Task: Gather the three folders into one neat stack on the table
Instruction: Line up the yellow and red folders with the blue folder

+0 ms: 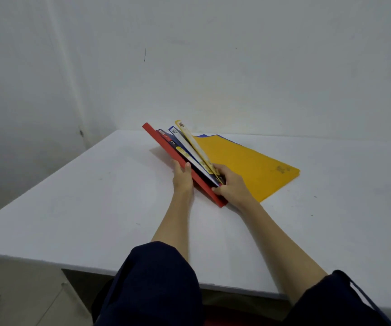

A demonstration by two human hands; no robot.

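Folders (248, 161) seemingly gripped by right hand (233, 184)

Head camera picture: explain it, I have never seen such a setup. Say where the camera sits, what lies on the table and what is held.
No machine here: a camera worn on a person's head looks down at their two bare hands. On the white table are a red folder, a blue folder and a yellow folder, spines raised together, yellow's cover lying flat. The left hand presses against the red one; the right hand grips the near ends of all three.
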